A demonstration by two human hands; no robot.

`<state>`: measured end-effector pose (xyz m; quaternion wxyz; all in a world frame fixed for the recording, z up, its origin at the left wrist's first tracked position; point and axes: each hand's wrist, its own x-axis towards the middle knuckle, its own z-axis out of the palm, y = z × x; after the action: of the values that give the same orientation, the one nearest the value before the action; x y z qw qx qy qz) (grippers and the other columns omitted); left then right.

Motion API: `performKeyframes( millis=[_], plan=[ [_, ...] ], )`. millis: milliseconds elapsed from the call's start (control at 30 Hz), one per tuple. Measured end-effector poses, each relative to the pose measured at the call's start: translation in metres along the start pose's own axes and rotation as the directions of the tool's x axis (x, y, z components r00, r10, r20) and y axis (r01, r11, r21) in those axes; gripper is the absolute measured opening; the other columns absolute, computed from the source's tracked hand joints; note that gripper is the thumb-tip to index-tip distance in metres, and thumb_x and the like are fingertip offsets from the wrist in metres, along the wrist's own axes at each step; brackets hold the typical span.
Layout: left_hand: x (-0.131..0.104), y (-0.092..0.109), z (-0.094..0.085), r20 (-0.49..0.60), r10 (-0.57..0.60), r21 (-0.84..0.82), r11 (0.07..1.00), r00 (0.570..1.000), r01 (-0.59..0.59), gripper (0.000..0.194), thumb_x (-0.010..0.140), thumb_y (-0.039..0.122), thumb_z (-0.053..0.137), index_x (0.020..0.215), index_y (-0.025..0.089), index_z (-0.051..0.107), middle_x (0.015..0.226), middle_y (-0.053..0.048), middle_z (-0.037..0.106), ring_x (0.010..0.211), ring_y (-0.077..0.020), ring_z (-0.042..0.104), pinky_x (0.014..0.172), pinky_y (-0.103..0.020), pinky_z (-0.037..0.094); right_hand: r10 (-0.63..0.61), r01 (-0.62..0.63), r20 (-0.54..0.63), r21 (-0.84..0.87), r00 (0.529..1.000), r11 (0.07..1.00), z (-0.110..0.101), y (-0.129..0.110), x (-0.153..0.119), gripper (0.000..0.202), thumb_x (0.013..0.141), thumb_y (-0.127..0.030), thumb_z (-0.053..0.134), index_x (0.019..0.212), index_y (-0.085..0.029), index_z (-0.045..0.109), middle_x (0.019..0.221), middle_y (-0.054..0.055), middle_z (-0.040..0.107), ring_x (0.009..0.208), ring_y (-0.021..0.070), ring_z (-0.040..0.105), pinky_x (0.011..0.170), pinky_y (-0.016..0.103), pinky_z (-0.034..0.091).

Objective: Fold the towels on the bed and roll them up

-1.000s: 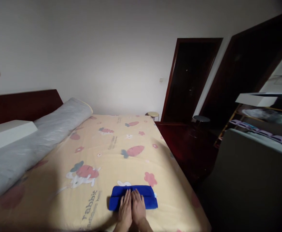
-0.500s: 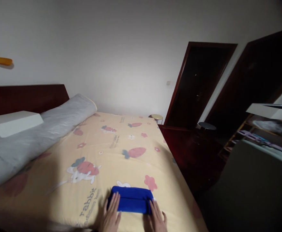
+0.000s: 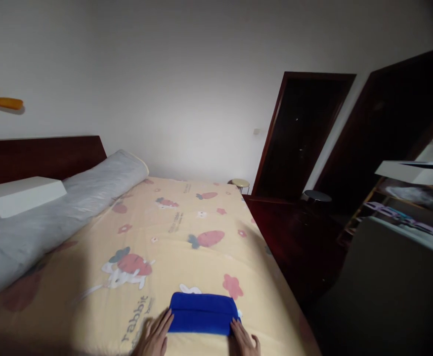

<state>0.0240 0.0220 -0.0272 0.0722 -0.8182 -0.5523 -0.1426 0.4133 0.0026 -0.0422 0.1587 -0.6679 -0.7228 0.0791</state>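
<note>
From where I worked, I could make out a wooden rack (image 3: 361, 205) on the right that held a white carton (image 3: 405, 172) on top, clear plastic (image 3: 409, 193) beneath it, and a row of purple things (image 3: 383, 211) lower down; I could not see into the carton. On the left, a white box (image 3: 27, 195) sat on the long grey roll (image 3: 101, 183) near the headboard (image 3: 34, 158), and I could not tell what it contained. My two hands came in from the bottom edge of the view, backs up and well apart. The left hand (image 3: 156, 337) slanted inward, fingers extended and close together, the fingertips touching the left edge of the blue cloth (image 3: 203, 314). The right hand (image 3: 245, 341) leaned the other way, its fingertips on the cloth's near right corner and an outer finger spread away from the rest. Both were loosely extended, touching the cloth rather than clasping it. The cloth lay flat and folded on the near part of the bed (image 3: 201, 267), between my hands. Its long axis ran from left to right across my view, and a crease followed that same direction.
</note>
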Motion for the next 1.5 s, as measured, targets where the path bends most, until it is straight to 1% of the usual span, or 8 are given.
performKeyframes(
  millis=[133, 300, 467, 600, 700, 900, 1233, 1500],
  plan=[
    [0.019, 0.015, -0.009, 0.139, -0.144, 0.007, 0.989, 0.98, 0.145, 0.075, 0.073, 0.004, 0.04, 0.14, 0.036, 0.047, 0.147, 0.002, 0.049, 0.137, -0.024, 0.044, 0.113, -0.052, 0.028, -0.001, 0.0, 0.021, 0.04, 1.0, 0.999, -0.038, -0.027, 0.022, 0.05, 0.085, -0.024, 0.036, 0.132, -0.029, 0.055, 0.139, 0.007, 0.056, 0.129, 0.0263, 0.049, 0.104, 0.049, 0.033],
    [0.057, 0.026, -0.034, 0.247, -0.217, -0.041, 0.971, 0.944, 0.234, 0.056, 0.08, 0.012, 0.041, 0.131, 0.028, 0.058, 0.139, -0.004, 0.059, 0.134, -0.0226, 0.045, 0.115, -0.049, 0.024, -0.05, 0.043, 0.142, 0.053, 0.989, 0.998, -0.074, -0.043, 0.06, 0.051, 0.076, -0.016, 0.035, 0.12, -0.021, 0.062, 0.121, 0.01, 0.065, 0.115, 0.0256, 0.055, 0.102, 0.046, 0.032],
    [0.081, 0.024, -0.063, 0.44, -0.295, 0.029, 0.949, 0.848, 0.315, 0.045, 0.087, 0.021, 0.032, 0.118, 0.022, 0.066, 0.128, -0.009, 0.066, 0.129, -0.0258, 0.05, 0.113, -0.051, 0.023, -0.07, 0.057, 0.205, 0.069, 0.976, 0.996, -0.076, -0.036, 0.072, 0.053, 0.079, -0.023, 0.038, 0.127, -0.025, 0.06, 0.131, 0.008, 0.062, 0.121, 0.0274, 0.053, 0.1, 0.045, 0.036],
    [0.085, 0.03, -0.067, 0.442, -0.377, 0.092, 0.922, 0.814, 0.377, 0.049, 0.084, 0.02, 0.033, 0.122, 0.019, 0.064, 0.134, -0.012, 0.062, 0.132, -0.0313, 0.046, 0.111, -0.059, 0.022, -0.002, -0.004, 0.149, 0.038, 0.989, 0.999, -0.071, -0.04, 0.062, 0.058, 0.079, -0.018, 0.037, 0.134, -0.028, 0.055, 0.138, 0.007, 0.057, 0.124, 0.0276, 0.05, 0.104, 0.05, 0.032],
    [0.085, 0.051, -0.054, 0.406, -0.35, 0.053, 0.931, 0.844, 0.361, 0.062, 0.082, 0.015, 0.033, 0.142, 0.018, 0.046, 0.152, -0.011, 0.044, 0.143, -0.0279, 0.033, 0.116, -0.055, 0.016, 0.096, -0.096, 0.017, 0.0, 0.995, 0.995, -0.059, -0.059, 0.057, 0.057, 0.082, -0.018, 0.038, 0.136, -0.026, 0.053, 0.138, 0.009, 0.057, 0.129, 0.0281, 0.047, 0.108, 0.052, 0.029],
    [0.081, 0.11, -0.015, 0.402, -0.041, -0.21, 0.968, 0.915, 0.136, 0.075, 0.08, 0.012, 0.035, 0.152, 0.021, 0.02, 0.161, -0.001, 0.017, 0.149, -0.0198, 0.018, 0.121, -0.041, 0.019, -0.193, 0.173, 0.132, 0.151, 0.972, 0.973, -0.011, -0.117, 0.05, 0.063, 0.085, -0.026, 0.043, 0.147, -0.033, 0.037, 0.153, 0.001, 0.038, 0.14, 0.0277, 0.037, 0.114, 0.05, 0.029],
    [0.037, 0.016, -0.031, 0.249, -0.065, -0.068, 0.994, 0.966, 0.085, 0.065, 0.093, 0.024, 0.032, 0.149, 0.042, 0.003, 0.16, 0.008, 0.019, 0.147, -0.0225, 0.023, 0.119, -0.053, 0.02, -0.116, 0.112, 0.07, 0.059, 0.991, 0.992, -0.028, -0.021, 0.03, 0.053, 0.097, -0.033, 0.028, 0.15, -0.035, 0.027, 0.155, 0.002, 0.032, 0.142, 0.0239, 0.033, 0.114, 0.051, 0.029],
    [0.07, 0.047, -0.027, 0.181, -0.009, -0.057, 0.998, 0.984, 0.019, 0.079, 0.081, 0.022, 0.049, 0.153, 0.027, 0.017, 0.16, -0.002, 0.022, 0.147, -0.0287, 0.024, 0.119, -0.053, 0.018, -0.131, 0.131, 0.042, 0.008, 0.991, 0.991, -0.039, -0.053, 0.061, 0.077, 0.077, -0.019, 0.045, 0.151, -0.029, 0.027, 0.158, 0.004, 0.027, 0.144, 0.0294, 0.028, 0.113, 0.054, 0.026]
  ],
)
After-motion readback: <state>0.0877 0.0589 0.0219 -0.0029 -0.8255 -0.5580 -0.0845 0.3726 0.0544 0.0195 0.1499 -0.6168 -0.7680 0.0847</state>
